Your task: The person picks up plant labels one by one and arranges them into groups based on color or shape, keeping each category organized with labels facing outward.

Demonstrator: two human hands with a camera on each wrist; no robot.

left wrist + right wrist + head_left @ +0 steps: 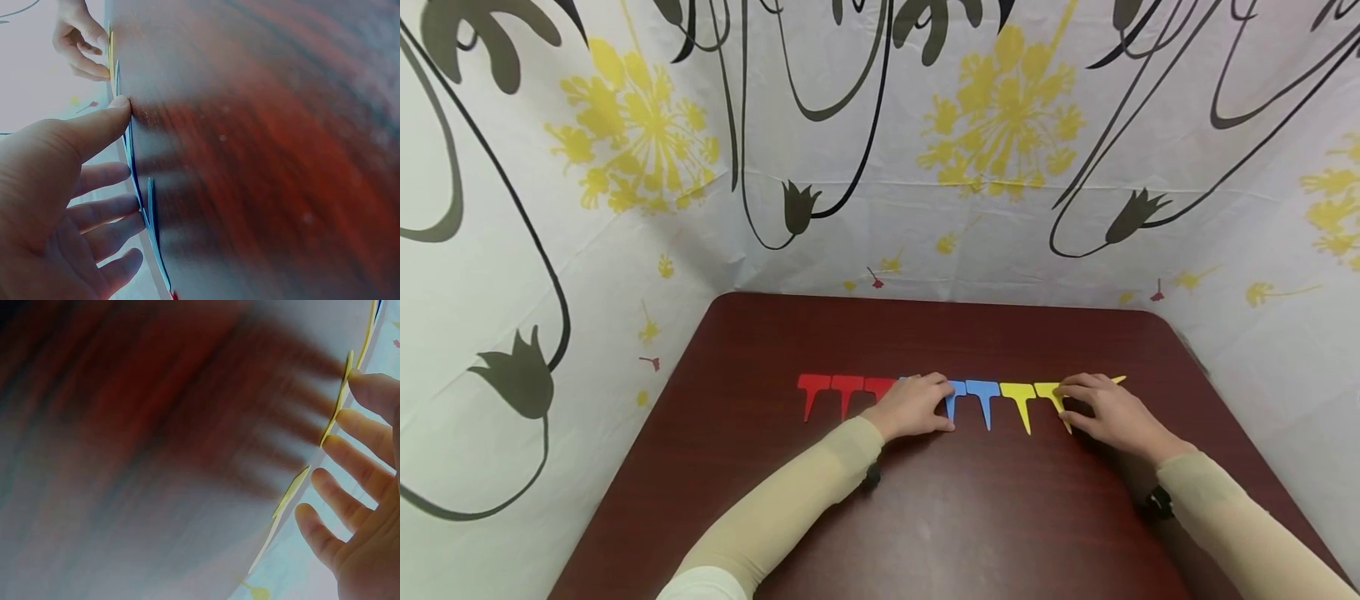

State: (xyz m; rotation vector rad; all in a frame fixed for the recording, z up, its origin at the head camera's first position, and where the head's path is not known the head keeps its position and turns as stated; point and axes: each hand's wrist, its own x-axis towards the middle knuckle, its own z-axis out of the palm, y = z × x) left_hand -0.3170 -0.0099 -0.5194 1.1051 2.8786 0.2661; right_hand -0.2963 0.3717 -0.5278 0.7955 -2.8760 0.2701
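Observation:
A row of T-shaped plastic plant labels lies across the table, stems toward me. Red labels (814, 383) are at the left, blue labels (983, 390) in the middle and yellow labels (1018, 392) at the right. My left hand (912, 407) covers part of the red and blue stretch; its thumb and fingertips touch a blue label (129, 147), fingers extended. At the yellow end, my right hand (1108, 412) touches a yellow label (339, 403) with thumb and fingertips, fingers spread. Another yellow label (292, 492) lies beside these fingers, mostly hidden in the head view.
The dark red-brown table (925, 517) has rounded far corners. A white cloth (880, 150) printed with yellow and dark flowers hangs behind it and at both sides. A dark wrist strap (1160, 502) shows on the right wrist.

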